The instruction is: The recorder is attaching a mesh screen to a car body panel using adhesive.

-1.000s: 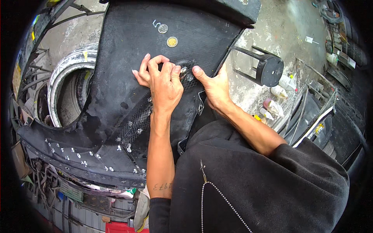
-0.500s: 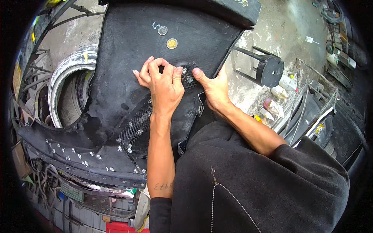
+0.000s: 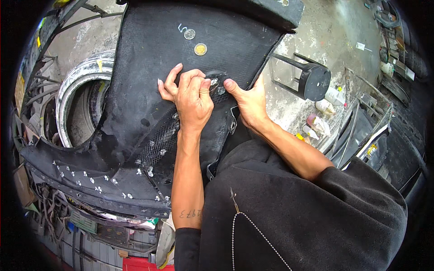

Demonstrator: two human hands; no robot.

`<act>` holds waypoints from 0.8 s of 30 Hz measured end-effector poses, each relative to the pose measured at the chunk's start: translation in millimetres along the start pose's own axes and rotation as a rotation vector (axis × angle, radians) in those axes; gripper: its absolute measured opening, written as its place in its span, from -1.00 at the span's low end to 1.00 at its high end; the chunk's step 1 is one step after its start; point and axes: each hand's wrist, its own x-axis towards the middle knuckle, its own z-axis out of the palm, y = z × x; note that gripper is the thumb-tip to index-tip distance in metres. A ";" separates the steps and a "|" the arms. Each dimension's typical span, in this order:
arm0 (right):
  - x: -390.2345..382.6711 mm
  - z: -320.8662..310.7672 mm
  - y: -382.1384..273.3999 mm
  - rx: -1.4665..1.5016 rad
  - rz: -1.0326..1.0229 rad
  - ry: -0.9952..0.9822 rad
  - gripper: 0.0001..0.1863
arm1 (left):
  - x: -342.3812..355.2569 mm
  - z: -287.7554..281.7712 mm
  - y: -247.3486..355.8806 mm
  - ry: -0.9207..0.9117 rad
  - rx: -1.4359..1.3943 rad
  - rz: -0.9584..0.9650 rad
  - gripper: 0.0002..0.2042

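A large black plastic panel [image 3: 153, 58], like a car bumper or liner, lies before me with strips of metal mesh [image 3: 156, 147] and several whitish spots set into it. My left hand [image 3: 192, 97] is over its middle, thumb pressed to the bent index finger beside a shiny mesh patch [image 3: 214, 82]. The other fingers fan out to the left. Anything in that pinch is hidden. Around the panel's right edge my right hand [image 3: 251, 104] is closed, thumb on top next to the patch, fingers out of sight underneath. Two coins, one silver [image 3: 189, 34] and one two-toned [image 3: 200, 49], lie farther up.
A black stool [image 3: 315, 82] lies tipped over on the concrete floor at right, near several bottles and bags [image 3: 320, 125]. Worn tires [image 3: 68, 106] stand left of the panel. Car parts and scrap [image 3: 58, 217] crowd the lower left; more panels [image 3: 357, 131] lie at right.
My left hand has shifted slightly, its index finger reaching a little closer to the patch. The bead chain on my chest has swung left. My right hand stays on the edge.
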 end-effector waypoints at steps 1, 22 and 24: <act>-0.1 0.3 0.2 -0.002 -0.012 0.002 0.09 | 0.4 0.7 0.3 0.004 -0.001 0.006 -0.84; -0.8 3.6 -1.5 -0.082 -0.017 0.047 -0.07 | -2.8 7.6 -1.6 0.093 -0.080 -0.013 -0.84; -0.9 0.3 0.5 -0.122 -0.035 0.060 -0.08 | -2.6 7.8 -0.8 0.098 -0.080 -0.013 -0.84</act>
